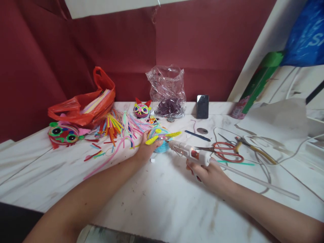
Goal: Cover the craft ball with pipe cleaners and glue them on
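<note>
In the middle of the table my left hand (150, 145) grips the near left side of a round craft piece (162, 147) wound in light blue pipe cleaner, with yellow strips sticking out at its sides. My right hand (202, 171) is wrapped round the handle of a white hot glue gun (186, 152). The gun's nozzle points left at the craft piece, close to its right side; whether they touch I cannot tell. A long clear glue stick (263, 184) sticks out of the gun's back. A small white bit (152, 160) lies just in front of the piece.
Red-handled scissors (229, 152), yellow-handled pliers (260, 152) and a loose cable lie at the right. A phone (202, 106) and a clear bag (168, 94) stand at the back. Leftward are pipe cleaners (113, 126), a red bag (83, 109) and two finished-looking animal faces (64, 135).
</note>
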Motion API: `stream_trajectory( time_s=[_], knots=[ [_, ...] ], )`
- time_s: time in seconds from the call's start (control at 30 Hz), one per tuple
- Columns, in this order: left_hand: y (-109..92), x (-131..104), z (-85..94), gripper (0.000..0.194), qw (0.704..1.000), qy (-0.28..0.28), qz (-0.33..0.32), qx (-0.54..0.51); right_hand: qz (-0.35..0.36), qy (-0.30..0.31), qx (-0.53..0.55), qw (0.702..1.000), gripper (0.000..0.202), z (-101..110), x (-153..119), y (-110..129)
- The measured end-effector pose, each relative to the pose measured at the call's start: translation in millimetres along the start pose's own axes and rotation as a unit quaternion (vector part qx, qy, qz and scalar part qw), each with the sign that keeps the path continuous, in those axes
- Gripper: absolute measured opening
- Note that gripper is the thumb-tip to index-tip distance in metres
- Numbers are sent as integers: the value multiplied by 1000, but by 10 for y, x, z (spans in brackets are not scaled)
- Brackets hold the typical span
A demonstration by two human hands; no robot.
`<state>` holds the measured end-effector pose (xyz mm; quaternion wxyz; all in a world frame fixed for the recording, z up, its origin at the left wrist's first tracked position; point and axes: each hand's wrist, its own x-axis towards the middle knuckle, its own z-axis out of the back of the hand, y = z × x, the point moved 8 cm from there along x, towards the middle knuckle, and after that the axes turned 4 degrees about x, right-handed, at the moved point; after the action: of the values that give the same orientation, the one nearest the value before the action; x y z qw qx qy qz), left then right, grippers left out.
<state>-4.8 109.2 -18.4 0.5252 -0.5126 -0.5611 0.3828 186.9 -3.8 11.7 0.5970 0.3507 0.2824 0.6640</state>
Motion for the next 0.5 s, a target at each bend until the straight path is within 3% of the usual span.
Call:
stream_trajectory(
  time_s=[0.5],
  knots=[
    [11, 13, 9, 67, 1000, 2, -8, 11, -8, -8, -2, 1000, 32, 19, 0, -1]
  ],
)
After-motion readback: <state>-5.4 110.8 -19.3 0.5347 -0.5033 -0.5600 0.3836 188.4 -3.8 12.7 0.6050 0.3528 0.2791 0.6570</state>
